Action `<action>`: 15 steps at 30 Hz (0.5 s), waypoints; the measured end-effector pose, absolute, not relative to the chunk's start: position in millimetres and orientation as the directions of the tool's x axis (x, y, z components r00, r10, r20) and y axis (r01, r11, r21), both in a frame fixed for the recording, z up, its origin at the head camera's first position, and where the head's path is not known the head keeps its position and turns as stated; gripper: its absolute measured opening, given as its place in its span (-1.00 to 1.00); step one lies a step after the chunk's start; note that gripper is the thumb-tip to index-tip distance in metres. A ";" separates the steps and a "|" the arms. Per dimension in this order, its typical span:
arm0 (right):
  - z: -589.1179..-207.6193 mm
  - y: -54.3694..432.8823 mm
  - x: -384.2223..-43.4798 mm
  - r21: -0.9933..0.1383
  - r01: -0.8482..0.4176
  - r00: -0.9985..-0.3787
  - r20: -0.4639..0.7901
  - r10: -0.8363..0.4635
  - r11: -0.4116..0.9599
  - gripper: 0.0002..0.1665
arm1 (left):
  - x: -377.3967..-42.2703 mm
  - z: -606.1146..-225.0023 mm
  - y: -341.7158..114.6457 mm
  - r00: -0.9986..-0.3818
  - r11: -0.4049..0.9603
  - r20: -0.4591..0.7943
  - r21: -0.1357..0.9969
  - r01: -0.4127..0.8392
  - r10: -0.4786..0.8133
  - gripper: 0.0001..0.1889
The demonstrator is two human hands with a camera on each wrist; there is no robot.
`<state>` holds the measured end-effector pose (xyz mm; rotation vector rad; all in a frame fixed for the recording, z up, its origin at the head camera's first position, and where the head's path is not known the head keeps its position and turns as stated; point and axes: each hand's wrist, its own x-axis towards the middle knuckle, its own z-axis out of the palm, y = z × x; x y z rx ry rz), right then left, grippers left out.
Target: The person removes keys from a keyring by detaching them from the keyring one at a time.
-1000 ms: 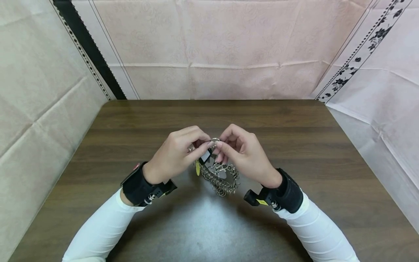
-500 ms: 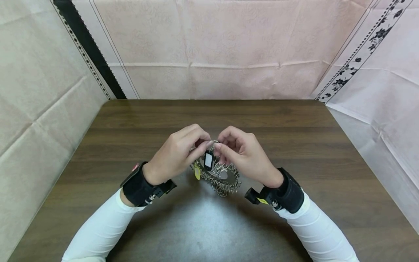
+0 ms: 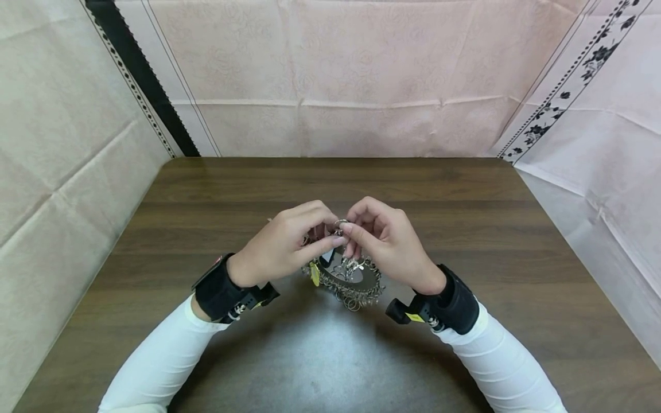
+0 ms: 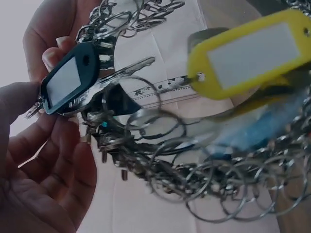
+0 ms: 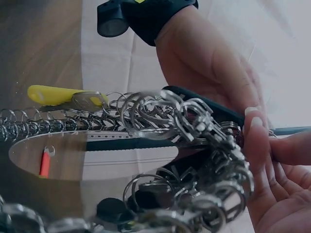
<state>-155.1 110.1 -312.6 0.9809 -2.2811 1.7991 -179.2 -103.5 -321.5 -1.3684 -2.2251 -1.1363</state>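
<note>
With our left hand [image 3: 284,244] we're parting thumb from forefinger, perhaps regripping, its hold remaining unclear; with our right hand [image 3: 387,241] we're pinching a metal ring [image 3: 341,221] at the far end of the key-ring loop [image 4: 180,178].

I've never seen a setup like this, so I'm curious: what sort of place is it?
Probably a makeshift indoor filming spot: pale, creased sheets surround the far edge and both sides of a wood-look table, and black wrist cameras are in view.
</note>
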 end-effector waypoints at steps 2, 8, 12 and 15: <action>-313.1 110.7 -154.8 -0.848 -0.520 -0.795 0.434 -0.425 0.106 -0.93 | -180.8 -322.4 -103.3 -0.515 0.232 0.577 0.493 0.838 0.634 -0.86; -313.1 111.1 -155.4 -0.848 -0.519 -0.794 0.430 -0.430 0.110 -0.91 | -181.7 -321.2 -104.9 -0.563 0.237 0.490 0.577 0.782 0.665 -0.84; -312.8 111.4 -155.6 -0.842 -0.526 -0.790 0.435 -0.431 0.114 -0.93 | -182.1 -320.8 -105.5 -0.577 0.249 0.473 0.588 0.770 0.666 -0.84; -312.5 111.4 -155.8 -0.843 -0.526 -0.790 0.436 -0.431 0.111 -0.95 | -181.9 -319.9 -107.1 -0.601 0.257 0.486 0.601 0.757 0.634 -0.83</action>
